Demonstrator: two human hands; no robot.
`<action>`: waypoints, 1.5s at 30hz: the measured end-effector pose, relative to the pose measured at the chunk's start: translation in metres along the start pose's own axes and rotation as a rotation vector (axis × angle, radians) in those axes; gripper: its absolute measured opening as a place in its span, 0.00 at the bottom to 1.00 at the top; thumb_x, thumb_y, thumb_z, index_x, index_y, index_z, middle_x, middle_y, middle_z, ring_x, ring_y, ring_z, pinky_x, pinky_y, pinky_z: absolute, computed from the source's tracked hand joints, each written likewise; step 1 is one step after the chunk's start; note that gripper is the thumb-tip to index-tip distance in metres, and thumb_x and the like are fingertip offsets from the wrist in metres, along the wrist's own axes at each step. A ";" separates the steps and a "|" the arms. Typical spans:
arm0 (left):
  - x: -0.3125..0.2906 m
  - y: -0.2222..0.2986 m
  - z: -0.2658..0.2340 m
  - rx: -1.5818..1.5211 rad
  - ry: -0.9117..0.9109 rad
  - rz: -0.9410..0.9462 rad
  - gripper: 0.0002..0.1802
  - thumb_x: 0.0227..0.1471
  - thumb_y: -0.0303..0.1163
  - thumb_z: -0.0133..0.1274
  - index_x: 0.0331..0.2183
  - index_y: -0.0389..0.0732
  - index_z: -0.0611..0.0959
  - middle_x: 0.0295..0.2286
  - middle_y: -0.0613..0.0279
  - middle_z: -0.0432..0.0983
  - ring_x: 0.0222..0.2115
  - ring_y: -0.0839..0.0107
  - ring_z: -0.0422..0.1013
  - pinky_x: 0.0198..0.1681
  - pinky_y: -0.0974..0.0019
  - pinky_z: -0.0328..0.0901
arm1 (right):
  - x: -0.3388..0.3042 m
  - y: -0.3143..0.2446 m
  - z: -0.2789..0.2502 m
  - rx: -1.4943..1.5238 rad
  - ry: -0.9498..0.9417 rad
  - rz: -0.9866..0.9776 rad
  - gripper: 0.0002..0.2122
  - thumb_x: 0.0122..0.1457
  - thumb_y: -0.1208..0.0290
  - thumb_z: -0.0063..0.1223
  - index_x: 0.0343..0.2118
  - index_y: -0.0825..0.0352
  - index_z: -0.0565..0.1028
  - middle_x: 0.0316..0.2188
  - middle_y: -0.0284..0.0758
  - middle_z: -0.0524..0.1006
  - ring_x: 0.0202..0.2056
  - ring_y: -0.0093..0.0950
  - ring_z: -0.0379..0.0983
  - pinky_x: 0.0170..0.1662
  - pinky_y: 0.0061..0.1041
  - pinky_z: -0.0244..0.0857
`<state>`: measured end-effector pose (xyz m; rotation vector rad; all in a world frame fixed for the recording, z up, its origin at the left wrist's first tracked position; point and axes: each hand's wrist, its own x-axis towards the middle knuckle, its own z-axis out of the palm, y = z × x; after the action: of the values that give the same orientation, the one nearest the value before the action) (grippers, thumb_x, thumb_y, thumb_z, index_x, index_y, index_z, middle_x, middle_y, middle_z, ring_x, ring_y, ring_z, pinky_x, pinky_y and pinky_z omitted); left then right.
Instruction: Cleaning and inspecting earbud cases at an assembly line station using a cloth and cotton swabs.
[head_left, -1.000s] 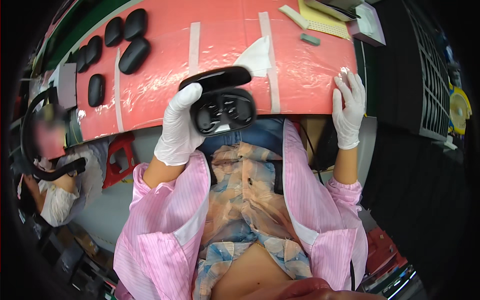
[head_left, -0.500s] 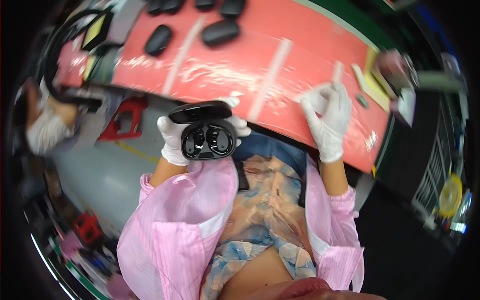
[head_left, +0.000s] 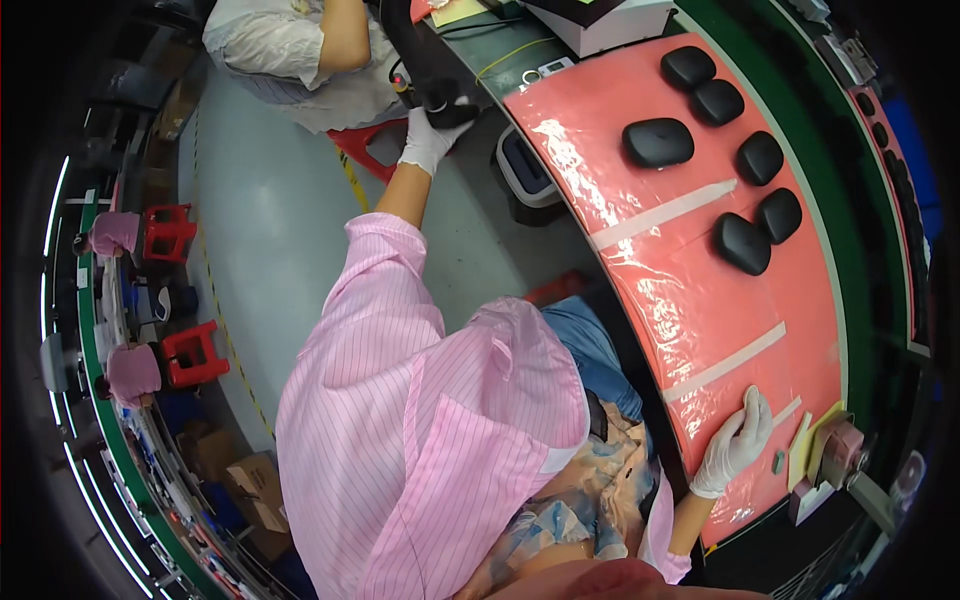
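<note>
My gloved left hand [head_left: 427, 143] reaches far out to the left, away from the red mat. Its fingers are wrapped around a black earbud case [head_left: 452, 114], which sits by the lower end of a thick black tube [head_left: 415, 50]. The case's inside does not show from here. My gloved right hand [head_left: 737, 447] rests on the near end of the red mat [head_left: 650, 310], fingers loosely bent, with nothing visible in it. Several closed black cases [head_left: 658, 143] lie farther along the mat.
A co-worker in a white garment [head_left: 270, 50] sits at the upper left, near a red stool [head_left: 370, 150]. A bin [head_left: 525, 170] stands under the table edge. A small clamp-like device [head_left: 838, 447] and yellow pads are beyond my right hand. A green belt [head_left: 870, 250] runs behind the mat.
The view has turned left. My left hand has carried the earbud case, seen with its lid up before, out from near my body to the black tube. My right hand stays on the mat.
</note>
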<state>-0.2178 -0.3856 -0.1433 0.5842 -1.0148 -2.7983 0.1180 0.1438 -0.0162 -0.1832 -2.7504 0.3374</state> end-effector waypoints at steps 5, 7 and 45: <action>-0.026 -0.005 0.016 0.071 -0.389 -0.504 0.26 0.55 0.50 0.49 0.46 0.39 0.76 0.38 0.54 0.75 0.39 0.60 0.72 0.46 0.57 0.67 | -0.005 -0.007 -0.005 -0.090 0.026 0.078 0.12 0.59 0.80 0.50 0.46 0.70 0.76 0.39 0.41 0.75 0.42 0.36 0.71 0.48 0.30 0.65; -0.024 -0.014 0.023 -0.045 -0.151 -0.257 0.26 0.55 0.48 0.50 0.46 0.36 0.76 0.38 0.57 0.75 0.38 0.65 0.71 0.44 0.64 0.66 | -0.009 -0.003 -0.004 -0.036 0.023 0.153 0.13 0.56 0.80 0.53 0.45 0.69 0.77 0.35 0.41 0.74 0.37 0.36 0.70 0.43 0.33 0.65; -0.322 -0.113 0.269 0.287 -1.118 -0.343 0.50 0.49 0.66 0.47 0.55 0.27 0.67 0.45 0.40 0.73 0.46 0.55 0.72 0.50 0.58 0.70 | 0.057 0.013 -0.125 0.422 0.180 -0.146 0.10 0.56 0.84 0.51 0.40 0.70 0.78 0.34 0.32 0.74 0.35 0.22 0.69 0.39 0.21 0.64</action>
<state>-0.0233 -0.0650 0.0760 -1.0461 -1.5687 -3.2564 0.1124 0.1924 0.1131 0.0925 -2.4329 0.8038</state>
